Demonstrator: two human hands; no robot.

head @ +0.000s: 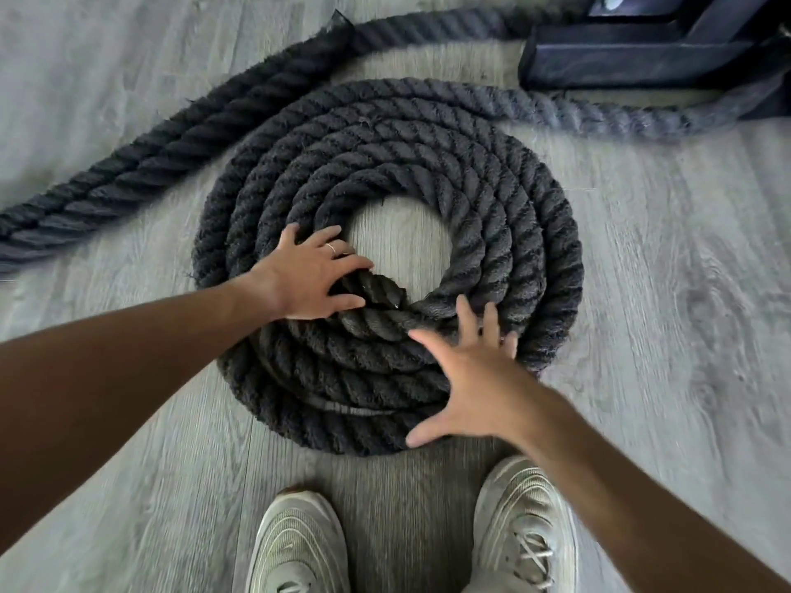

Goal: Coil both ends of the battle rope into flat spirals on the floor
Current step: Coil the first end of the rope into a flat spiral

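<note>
Your battle rope (385,173) lay on the grey wood-grain floor (663,314), with one end already wound into a flat spiral (505,216) of several turns directly in front of your feet. A round patch of bare floor showed in the middle of that spiral. The rope's taped tip (381,291) sat at the inner edge of the coil, on the side nearest you.

Your left hand (312,276) rested on the inner turns at the coil's left side, fingers spread and only lightly bent, with the thumb and forefinger lying to either side of that tip. I could not tell whether it pinched the tip or merely pressed on it. A thin ring (330,247) showed on one finger. Your right hand (466,378) was flat and wide open over the near right part of the spiral, fingers splayed and straight, holding nothing; whether the palm touched the rope was unclear.

From the outer turn, the rope ran off toward the floor's far right, passing beside a black metal frame base (633,57) in the far right corner. A second stretch (141,164) ran from that base across the far side and down toward the left edge, uncoiled. Your two pale sneakers (513,528) stood at the near edge, just short of the coil.
</note>
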